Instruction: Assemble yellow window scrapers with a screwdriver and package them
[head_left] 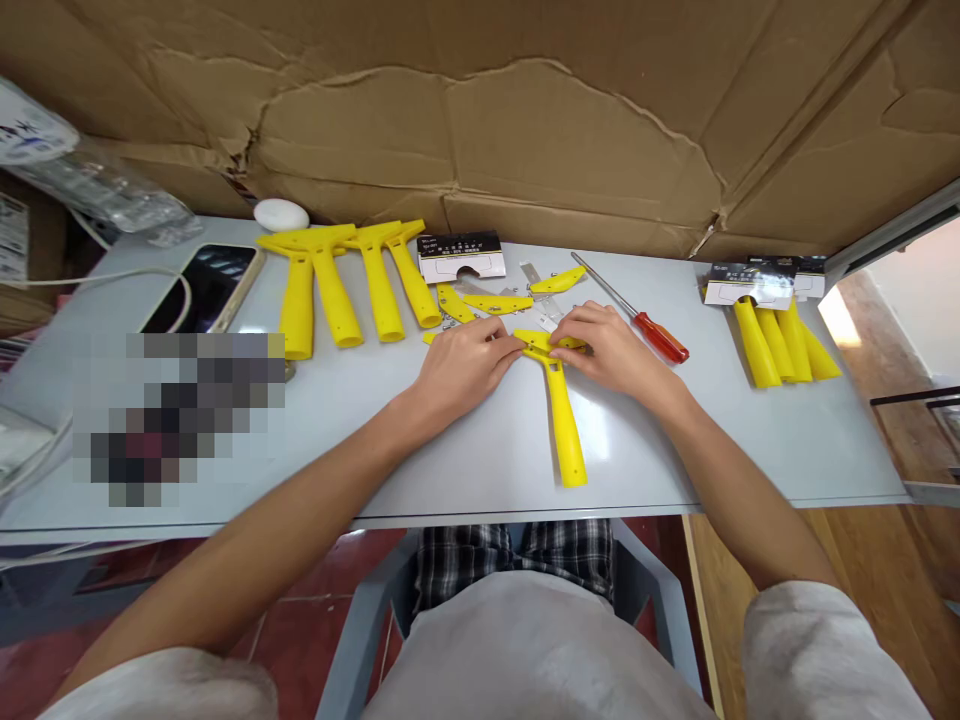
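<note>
A yellow T-shaped scraper handle (566,430) lies on the table in front of me, its grip pointing towards my body. My left hand (469,362) pinches the left end of its head between thumb and finger. At the head's right side, the fingers of my right hand (594,345) are closed on it and partly cover it. Just beyond my hands are loose curved yellow pieces (499,304) and flat metal blades (546,290). What lies under my fingertips is hidden. A screwdriver (660,337) with a red handle rests beyond my right hand.
Several yellow scraper handles (334,290) lie at the back left, beside a black-and-white card (461,258). More carded yellow handles (784,340) are at the right. A phone (206,290) with a white cable lies left. Cardboard (562,130) walls the table's back.
</note>
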